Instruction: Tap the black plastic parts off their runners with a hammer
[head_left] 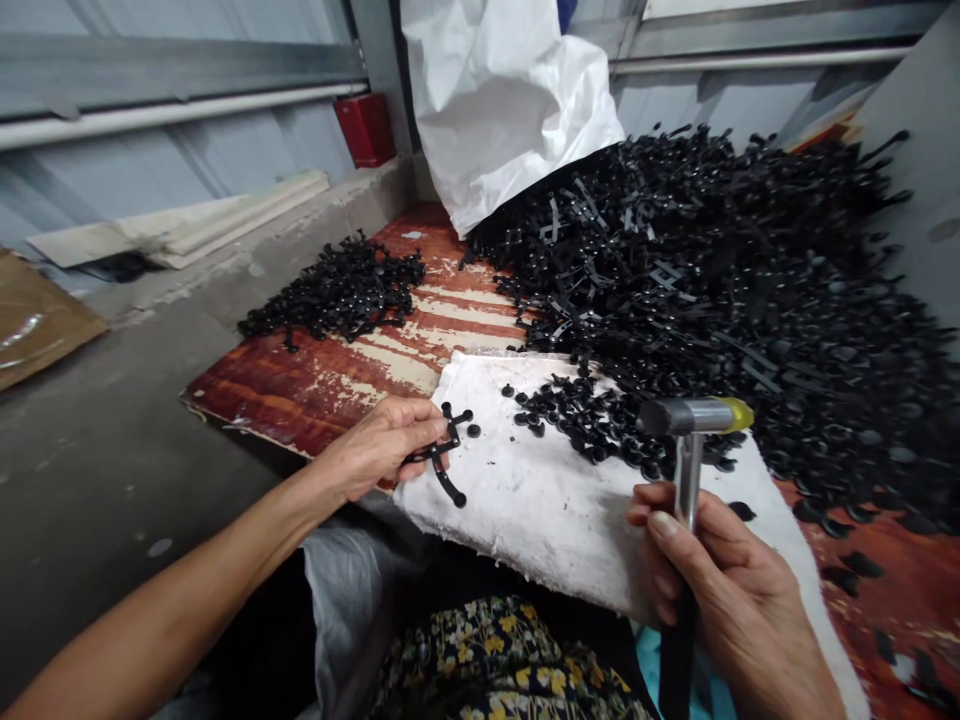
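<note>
1. Two surfaces: a peeling red-painted board (pixel 322 400) on a concrete floor (pixel 112 500), with a white padded cloth (pixel 540 510) over its near part.
2. Surroundings: a large heap of black plastic parts (pixel 735 300) at right; a smaller heap (pixel 334 290) at upper left of the board; a white woven sack (pixel 495 110) at top centre; a red box (pixel 365 130) against a ribbed metal wall (pixel 187 160).
3. Hands: left hand (pixel 382 450) pinching a black plastic runner (pixel 442 450) at the cloth's left edge; right hand (pixel 720 590) clenched around the handle of a steel-headed hammer (pixel 694 415), its head above the cloth, just beside loose black pieces (pixel 577 425).
4. Edges: bare cloth lies between the hands; the large heap reaches the cloth's upper edge; the concrete floor lies open beyond the board's left edge.
</note>
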